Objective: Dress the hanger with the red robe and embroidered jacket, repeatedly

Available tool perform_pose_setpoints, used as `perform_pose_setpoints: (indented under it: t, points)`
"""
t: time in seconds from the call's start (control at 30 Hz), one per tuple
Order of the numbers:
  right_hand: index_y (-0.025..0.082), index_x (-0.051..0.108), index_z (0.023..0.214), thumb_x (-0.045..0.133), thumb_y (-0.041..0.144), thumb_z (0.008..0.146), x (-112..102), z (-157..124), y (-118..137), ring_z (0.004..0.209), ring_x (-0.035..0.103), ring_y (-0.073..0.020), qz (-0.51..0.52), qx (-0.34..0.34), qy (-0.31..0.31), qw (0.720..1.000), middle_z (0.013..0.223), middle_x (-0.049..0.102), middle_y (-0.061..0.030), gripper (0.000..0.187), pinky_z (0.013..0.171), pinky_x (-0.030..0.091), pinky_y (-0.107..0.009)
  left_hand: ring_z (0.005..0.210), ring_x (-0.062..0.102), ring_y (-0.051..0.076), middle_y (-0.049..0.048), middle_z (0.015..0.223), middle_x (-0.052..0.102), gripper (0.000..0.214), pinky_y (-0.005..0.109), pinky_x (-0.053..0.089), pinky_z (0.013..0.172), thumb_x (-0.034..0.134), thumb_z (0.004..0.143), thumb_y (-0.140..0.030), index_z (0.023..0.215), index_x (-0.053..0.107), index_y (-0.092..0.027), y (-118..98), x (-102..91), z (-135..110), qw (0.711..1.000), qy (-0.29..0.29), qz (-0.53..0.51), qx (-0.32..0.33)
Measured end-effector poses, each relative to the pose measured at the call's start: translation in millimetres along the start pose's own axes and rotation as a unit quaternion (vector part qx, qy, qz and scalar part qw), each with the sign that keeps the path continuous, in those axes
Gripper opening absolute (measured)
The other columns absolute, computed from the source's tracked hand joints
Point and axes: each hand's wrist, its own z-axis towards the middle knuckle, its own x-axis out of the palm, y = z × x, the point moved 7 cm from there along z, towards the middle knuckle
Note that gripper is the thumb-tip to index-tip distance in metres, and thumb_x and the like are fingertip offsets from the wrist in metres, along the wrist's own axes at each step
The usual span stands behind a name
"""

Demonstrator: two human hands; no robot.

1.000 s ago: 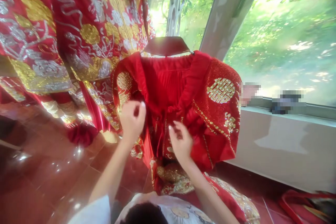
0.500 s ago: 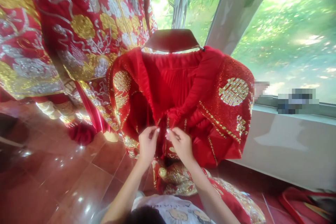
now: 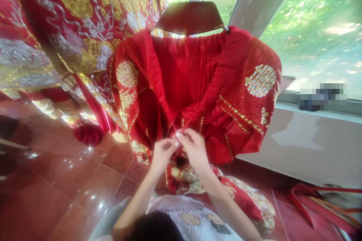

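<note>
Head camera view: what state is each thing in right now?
Left hand: thumb and fingertip pinched
Right hand: pinched, fingertips close against the left's
Red cords: apparently held between the fingertips
Red jacket: hung up, neckline open
Hanger: supporting the red jacket
Embroidered garments: hanging alongside

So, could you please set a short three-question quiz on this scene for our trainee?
1. True or false: the left hand and right hand are at opposite sleeves of the red garment.
2. What colour are the round emblems on its shoulders: A) blue, B) gold, C) black?
3. On which side of the picture does the other embroidered clothing hang?

Key:
1. False; the hands are close together at the front, below the neckline, with fingertips at a thin red string.
2. B.
3. The left.
</note>
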Motion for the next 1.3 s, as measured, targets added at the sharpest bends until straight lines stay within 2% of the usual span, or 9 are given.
perform_pose_setpoints:
  t: [0.2,0.37,0.5,0.63,0.77,0.97,1.07,1.2,1.3]
  points:
    - [0.016,0.058,0.078,0.068,0.042,0.074,4.5,-11.1,-0.2,0.041,0.040,-0.0035,0.015,0.011,0.002,1.000,0.065,0.060,0.0018,0.028,0.038,0.033,-0.017,0.081,0.065,0.012,0.0074,0.104,0.071,0.044,0.025,0.053,0.080,0.076,0.074,-0.040,0.113,0.071,-0.021,-20.5,-28.9,1.5,0.992,-0.103,-0.034,0.062]
    - [0.016,0.057,0.076,0.068,0.042,0.075,5.6,-17.0,3.3,0.041,0.031,-0.0021,0.006,-0.003,0.008,1.000,0.063,0.057,0.0027,0.028,0.036,0.023,-0.016,0.085,0.061,0.013,0.0047,0.099,0.066,0.037,0.023,0.052,0.079,0.074,0.076,-0.029,0.113,0.071,-0.024,-60.8,-11.7,3.3,0.975,-0.051,0.109,0.187]
    - [0.016,0.059,0.076,0.066,0.039,0.077,3.6,-18.3,6.8,0.042,0.033,-0.0030,-0.017,-0.023,0.007,1.000,0.063,0.058,0.0020,0.024,0.038,0.026,-0.018,0.090,0.064,0.014,0.0068,0.107,0.068,0.037,0.025,0.053,0.082,0.076,0.075,-0.032,0.112,0.072,-0.025,-52.8,2.8,8.9,0.992,0.013,-0.031,0.118]
    - [0.016,0.060,0.077,0.065,0.037,0.078,2.1,-18.5,10.5,0.045,0.040,-0.0050,-0.031,-0.043,0.003,0.999,0.064,0.060,0.0011,0.021,0.044,0.033,-0.019,0.076,0.065,0.011,0.0032,0.090,0.072,0.032,0.022,0.053,0.072,0.084,0.065,-0.034,0.094,0.075,-0.025,-45.9,-1.3,5.2,0.980,-0.043,-0.182,0.069]
    - [0.016,0.060,0.075,0.064,0.035,0.079,3.0,-18.6,13.7,0.053,0.049,-0.0079,-0.057,-0.057,-0.003,0.997,0.064,0.061,0.0005,0.020,0.052,0.040,-0.020,0.079,0.064,0.012,0.0029,0.084,0.070,0.009,0.022,0.052,0.073,0.076,0.076,-0.028,0.083,0.076,-0.022,-75.5,-0.4,-8.1,0.981,-0.057,0.023,0.186]
    - [0.016,0.060,0.075,0.059,0.031,0.080,8.2,-19.7,21.1,0.062,0.057,-0.0112,-0.102,-0.113,-0.014,0.988,0.066,0.064,-0.0007,0.016,0.058,0.046,-0.021,0.066,0.052,0.008,-0.0010,0.081,0.055,0.007,0.019,0.044,0.058,0.068,0.077,-0.014,0.080,0.069,-0.020,-102.3,14.6,-8.6,0.913,-0.078,0.270,0.296]
    - [0.016,0.059,0.073,0.058,0.030,0.079,9.9,-19.8,21.1,0.059,0.056,-0.0107,-0.118,-0.124,-0.012,0.985,0.067,0.064,-0.0009,0.015,0.056,0.045,-0.021,0.075,0.054,0.010,-0.0007,0.088,0.055,0.018,0.022,0.046,0.068,0.065,0.073,-0.009,0.082,0.054,-0.019,-99.1,12.1,0.4,0.925,-0.107,0.240,0.273]
    - [0.016,0.058,0.075,0.057,0.032,0.081,9.8,-19.0,17.7,0.059,0.054,-0.0108,-0.133,-0.113,-0.009,0.985,0.067,0.063,-0.0011,0.018,0.056,0.044,-0.021,0.073,0.061,0.013,-0.0003,0.084,0.063,0.029,0.024,0.048,0.066,0.060,0.077,-0.012,0.098,0.042,-0.022,-75.4,17.7,14.3,0.989,-0.019,0.074,0.126]
    - [0.017,0.057,0.074,0.057,0.033,0.082,9.4,-19.0,17.3,0.059,0.053,-0.0109,-0.134,-0.107,-0.009,0.985,0.066,0.062,-0.0007,0.019,0.056,0.044,-0.022,0.069,0.063,0.013,-0.0008,0.078,0.065,0.036,0.022,0.048,0.061,0.069,0.073,-0.016,0.096,0.041,-0.022,-66.8,17.8,18.3,0.997,0.017,-0.037,0.061]
